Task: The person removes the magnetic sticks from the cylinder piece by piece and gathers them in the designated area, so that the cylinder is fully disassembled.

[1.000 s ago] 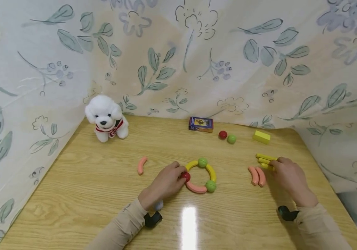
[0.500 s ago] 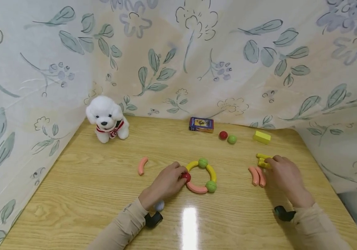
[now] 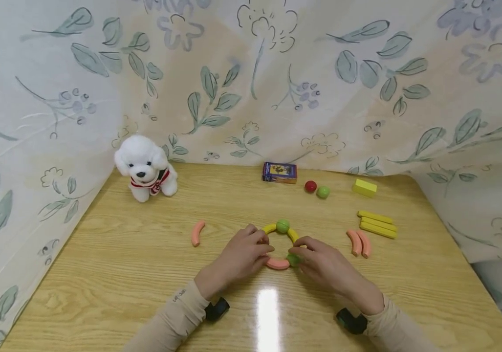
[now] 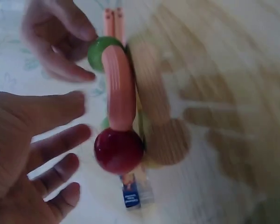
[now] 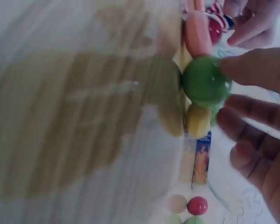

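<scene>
A ring of curved pieces and balls lies on the wooden table in the head view: a pink arc (image 3: 278,264), two yellow arcs (image 3: 270,228), a green ball at the top (image 3: 283,226) and another green ball (image 5: 206,81) at lower right. My left hand (image 3: 243,253), fingers spread, is beside the ring's left side and hides its red ball (image 4: 119,150) from the head view. A gap shows between fingers and red ball in the left wrist view. My right hand (image 3: 327,264) is at the lower-right green ball, thumb tip right at its surface, other fingers loosely bent.
Right of the ring lie two pink arcs (image 3: 359,243) and several yellow sticks (image 3: 377,225); another pink arc (image 3: 197,233) lies left. Farther back are a white plush dog (image 3: 144,166), a small printed box (image 3: 279,172), a red ball (image 3: 310,186), a green ball (image 3: 323,192) and a yellow block (image 3: 364,187).
My right hand has left the yellow sticks, which now lie side by side, and moved left to the ring. My left hand has let go of the red ball and spread its fingers.
</scene>
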`<action>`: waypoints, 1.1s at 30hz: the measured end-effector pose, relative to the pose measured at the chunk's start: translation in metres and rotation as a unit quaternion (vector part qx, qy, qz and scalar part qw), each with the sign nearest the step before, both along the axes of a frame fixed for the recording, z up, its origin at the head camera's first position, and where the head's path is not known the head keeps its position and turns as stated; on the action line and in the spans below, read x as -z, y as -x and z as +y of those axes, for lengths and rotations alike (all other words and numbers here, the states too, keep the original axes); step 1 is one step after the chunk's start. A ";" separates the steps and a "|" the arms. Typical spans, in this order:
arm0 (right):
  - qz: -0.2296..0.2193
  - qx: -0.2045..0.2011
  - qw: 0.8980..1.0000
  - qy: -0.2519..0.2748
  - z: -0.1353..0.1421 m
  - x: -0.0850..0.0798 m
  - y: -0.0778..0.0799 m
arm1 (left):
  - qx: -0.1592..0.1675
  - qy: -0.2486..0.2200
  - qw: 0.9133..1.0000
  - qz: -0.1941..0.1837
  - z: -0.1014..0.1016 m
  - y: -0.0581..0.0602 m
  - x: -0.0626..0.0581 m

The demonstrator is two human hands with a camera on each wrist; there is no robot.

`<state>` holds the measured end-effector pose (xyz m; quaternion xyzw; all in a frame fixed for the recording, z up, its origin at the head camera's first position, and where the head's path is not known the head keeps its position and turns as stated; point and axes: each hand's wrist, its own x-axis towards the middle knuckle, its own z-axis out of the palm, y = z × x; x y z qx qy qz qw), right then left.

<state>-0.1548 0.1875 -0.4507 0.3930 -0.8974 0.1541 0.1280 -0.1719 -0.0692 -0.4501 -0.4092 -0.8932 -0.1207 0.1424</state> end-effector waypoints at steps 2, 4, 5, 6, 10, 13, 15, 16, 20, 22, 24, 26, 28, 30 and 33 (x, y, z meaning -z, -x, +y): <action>0.007 -0.007 1.000 -0.018 -0.005 0.003 0.001 | 0.009 0.040 0.999 0.016 0.003 -0.002 0.001; 0.006 -0.012 1.000 -0.022 -0.009 0.005 0.002 | 0.000 0.075 0.997 0.020 0.005 -0.004 0.002; 0.003 -0.015 1.000 -0.022 -0.010 0.007 0.003 | -0.005 0.082 0.996 0.015 0.005 -0.005 0.002; -0.001 -0.017 1.000 -0.022 -0.011 0.009 0.003 | -0.009 0.087 0.996 0.014 0.006 -0.006 0.003; -0.020 -0.018 0.999 -0.023 -0.013 0.010 0.004 | -0.019 0.075 0.997 0.006 0.007 -0.005 0.004; -0.030 -0.017 0.999 -0.024 -0.013 0.008 0.005 | -0.019 0.069 0.997 0.004 0.007 -0.004 0.004; -0.038 -0.016 0.999 -0.018 -0.010 0.008 0.005 | -0.022 0.072 0.997 0.004 0.006 -0.003 0.003; -0.042 -0.016 0.999 -0.016 -0.009 0.008 0.005 | -0.024 0.072 0.997 0.004 0.005 -0.003 0.003; -0.057 -0.010 0.998 -0.022 -0.003 0.007 0.005 | -0.024 0.074 0.997 -0.002 0.003 -0.002 0.003; -0.056 -0.009 0.998 -0.033 -0.002 0.006 0.005 | -0.015 0.067 0.998 -0.013 0.001 -0.002 0.002; -0.041 -0.001 0.998 -0.046 0.000 0.005 0.004 | -0.011 0.054 0.998 -0.031 -0.003 -0.001 0.000; -0.017 0.013 0.999 -0.046 0.001 0.003 0.002 | -0.014 0.036 0.998 -0.045 -0.006 0.000 -0.003; 0.006 0.024 0.999 -0.035 0.002 0.001 0.000 | -0.024 0.024 0.998 -0.051 -0.011 0.002 -0.006; 0.018 0.026 0.999 -0.016 0.001 -0.002 -0.002 | -0.034 0.023 0.998 -0.051 -0.014 0.004 -0.007; 0.025 0.025 0.999 -0.005 -0.002 -0.003 -0.003 | -0.037 0.030 0.997 -0.054 -0.017 0.005 -0.007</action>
